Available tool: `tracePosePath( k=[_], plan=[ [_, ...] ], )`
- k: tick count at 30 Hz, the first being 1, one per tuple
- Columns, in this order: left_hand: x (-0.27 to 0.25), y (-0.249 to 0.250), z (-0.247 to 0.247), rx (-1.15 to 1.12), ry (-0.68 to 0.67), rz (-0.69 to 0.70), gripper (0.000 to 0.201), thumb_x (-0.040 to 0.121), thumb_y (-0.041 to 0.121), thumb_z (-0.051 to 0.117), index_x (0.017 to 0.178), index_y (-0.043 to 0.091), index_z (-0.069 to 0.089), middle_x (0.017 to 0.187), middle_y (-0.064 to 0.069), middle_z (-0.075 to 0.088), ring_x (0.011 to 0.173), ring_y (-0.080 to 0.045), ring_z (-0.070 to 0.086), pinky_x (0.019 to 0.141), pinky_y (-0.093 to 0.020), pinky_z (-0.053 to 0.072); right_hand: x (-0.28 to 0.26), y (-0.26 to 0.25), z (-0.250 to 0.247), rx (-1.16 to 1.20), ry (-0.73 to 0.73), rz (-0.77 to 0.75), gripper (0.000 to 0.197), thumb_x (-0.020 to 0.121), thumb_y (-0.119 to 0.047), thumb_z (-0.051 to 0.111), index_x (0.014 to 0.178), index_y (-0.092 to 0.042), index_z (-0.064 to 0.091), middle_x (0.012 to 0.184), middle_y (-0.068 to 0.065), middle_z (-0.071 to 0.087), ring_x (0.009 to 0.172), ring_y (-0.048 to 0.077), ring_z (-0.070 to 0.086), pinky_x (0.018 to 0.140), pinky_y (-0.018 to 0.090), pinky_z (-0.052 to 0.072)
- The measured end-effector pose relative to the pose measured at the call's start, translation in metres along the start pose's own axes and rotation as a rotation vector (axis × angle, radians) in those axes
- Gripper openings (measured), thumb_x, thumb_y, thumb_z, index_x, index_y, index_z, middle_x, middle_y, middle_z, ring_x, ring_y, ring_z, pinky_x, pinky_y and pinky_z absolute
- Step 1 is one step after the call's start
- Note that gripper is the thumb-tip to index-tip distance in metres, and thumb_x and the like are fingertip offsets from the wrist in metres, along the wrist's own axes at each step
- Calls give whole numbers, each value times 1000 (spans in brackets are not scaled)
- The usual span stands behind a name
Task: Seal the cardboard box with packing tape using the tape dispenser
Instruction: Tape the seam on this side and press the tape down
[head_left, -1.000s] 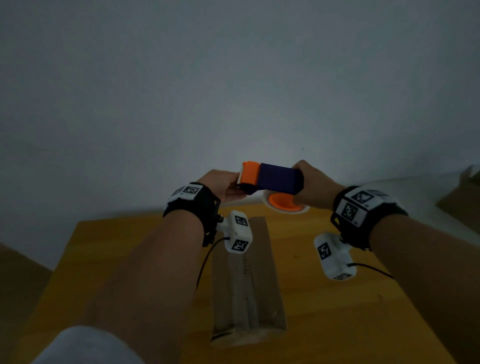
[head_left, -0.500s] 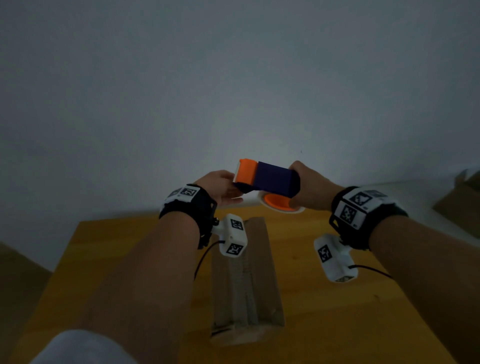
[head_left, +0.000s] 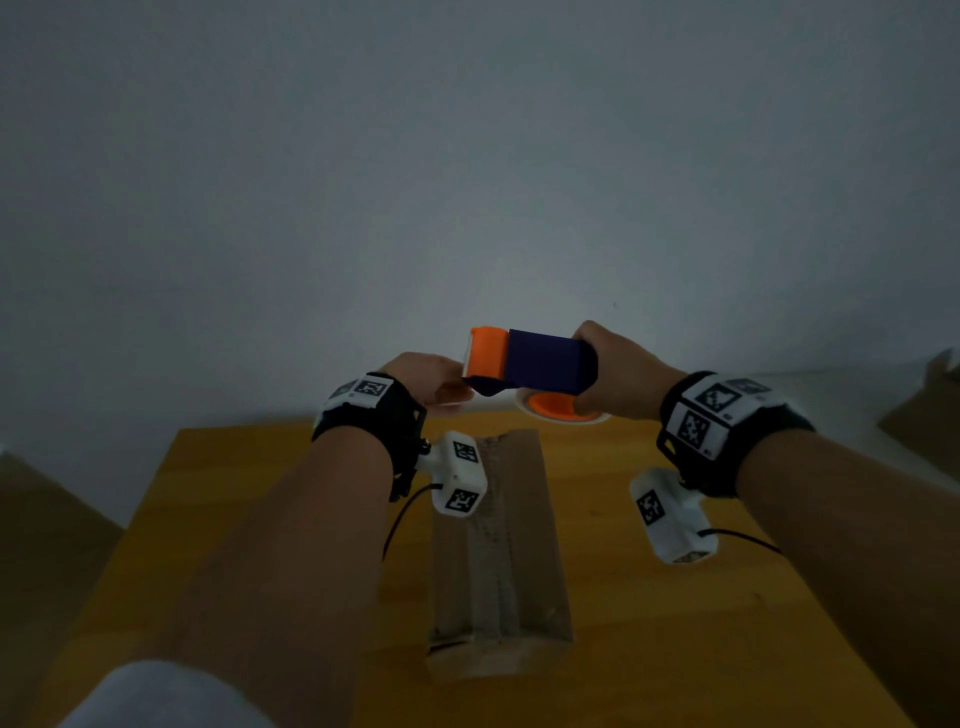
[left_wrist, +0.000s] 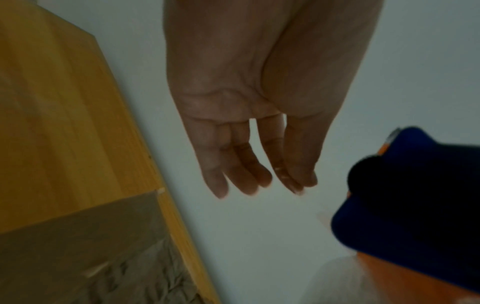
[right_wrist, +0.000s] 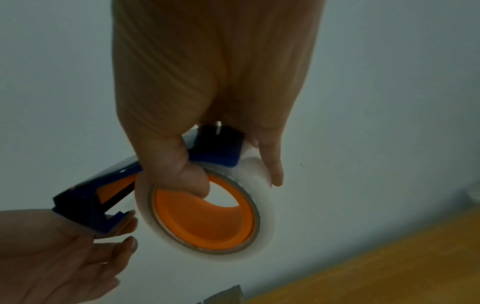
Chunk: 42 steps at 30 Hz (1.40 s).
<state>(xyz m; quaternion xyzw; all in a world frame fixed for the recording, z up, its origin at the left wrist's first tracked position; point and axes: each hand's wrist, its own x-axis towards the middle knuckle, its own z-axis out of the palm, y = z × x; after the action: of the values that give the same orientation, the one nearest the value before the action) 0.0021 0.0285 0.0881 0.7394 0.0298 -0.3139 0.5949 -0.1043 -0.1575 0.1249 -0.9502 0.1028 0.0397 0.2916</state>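
A blue and orange tape dispenser (head_left: 540, 361) with a roll of clear tape (head_left: 556, 408) hangs above the table's far edge. My right hand (head_left: 615, 379) grips its handle, the thumb hooked into the roll's orange core (right_wrist: 207, 216). My left hand (head_left: 454, 395) reaches to the dispenser's mouth (right_wrist: 85, 209) with straight fingers (left_wrist: 241, 181). Its forefinger touches the blue lip; no tape strip shows between the fingertips. The long cardboard box (head_left: 498, 545) lies on the table below both wrists, with wrinkled tape along its top seam.
The yellow wooden table (head_left: 649, 623) ends just under the hands, with a white wall behind. More cardboard (head_left: 930, 410) stands off the table at the right. A brown surface (head_left: 47, 519) lies beyond the table's left edge.
The dispenser and both hands have barely shifted. The left hand stays at the dispenser's front end.
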Motion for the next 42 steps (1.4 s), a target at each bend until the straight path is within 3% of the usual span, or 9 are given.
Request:
tracePosePath(
  k=[3, 8, 13, 19, 23, 28, 32, 38, 42],
  plan=[
    [0, -2, -5, 28, 27, 20, 17, 93, 5, 53, 77, 10, 59, 80, -6, 62, 73, -14, 59, 89, -37, 53, 2, -1, 1, 2, -11, 1, 43, 71, -7, 73, 100, -14, 41, 83, -5, 49, 70, 11, 49, 55, 21, 39],
    [-1, -6, -6, -40, 69, 27, 11, 88, 8, 63, 76, 7, 62, 73, -11, 60, 63, -16, 55, 70, -29, 52, 3, -2, 2, -2, -26, -12, 41, 73, -9, 72, 99, -14, 41, 81, -5, 49, 71, 13, 50, 54, 21, 39],
    [0, -4, -7, -20, 86, 7, 20, 87, 10, 62, 69, 8, 58, 51, -2, 63, 61, -16, 54, 66, -27, 49, 5, -1, 2, -16, -34, -12, 43, 73, -8, 72, 101, -15, 41, 81, -7, 48, 70, 10, 49, 55, 20, 39],
    [4, -6, -10, 62, 49, 7, 18, 90, 14, 57, 74, 21, 59, 85, -1, 58, 74, -12, 51, 61, -28, 46, 8, -3, 4, -12, -27, -43, 40, 75, -11, 72, 99, -13, 41, 79, -5, 47, 67, 11, 47, 53, 21, 36],
    [0, -11, -10, 193, 132, 7, 10, 86, 20, 64, 82, 11, 66, 67, -5, 55, 59, -15, 47, 57, -27, 42, 10, -1, 6, -56, -64, -70, 42, 74, -12, 73, 106, -10, 44, 86, 0, 52, 72, 15, 51, 54, 21, 39],
    [-3, -19, -9, 347, 155, -57, 37, 78, 40, 72, 63, 11, 54, 57, -6, 46, 49, -19, 39, 54, -24, 35, 11, 6, 6, -250, -122, -97, 43, 72, -10, 73, 99, -15, 40, 79, -8, 46, 79, 17, 51, 53, 17, 35],
    [-8, -33, -25, 389, 169, -84, 51, 81, 45, 67, 99, -3, 68, 86, -20, 57, 78, -31, 57, 78, -37, 48, 8, 24, 2, -352, -141, -65, 43, 72, -14, 75, 102, -12, 44, 85, -2, 52, 78, 17, 51, 54, 19, 36],
    [-3, -49, -28, 229, 216, -91, 34, 71, 40, 77, 53, 15, 65, 48, -4, 44, 53, -20, 39, 67, -33, 37, 7, 50, -11, -476, -141, -16, 37, 81, -27, 70, 94, -17, 38, 93, 6, 58, 72, 15, 50, 52, 16, 33],
    [-3, -48, -20, 287, 202, -72, 20, 77, 34, 72, 75, 14, 67, 60, -7, 50, 63, -23, 45, 70, -31, 40, 11, 52, -8, -519, -151, -12, 35, 83, -31, 67, 98, -15, 40, 98, 7, 60, 74, 17, 51, 57, 23, 38]
  ],
)
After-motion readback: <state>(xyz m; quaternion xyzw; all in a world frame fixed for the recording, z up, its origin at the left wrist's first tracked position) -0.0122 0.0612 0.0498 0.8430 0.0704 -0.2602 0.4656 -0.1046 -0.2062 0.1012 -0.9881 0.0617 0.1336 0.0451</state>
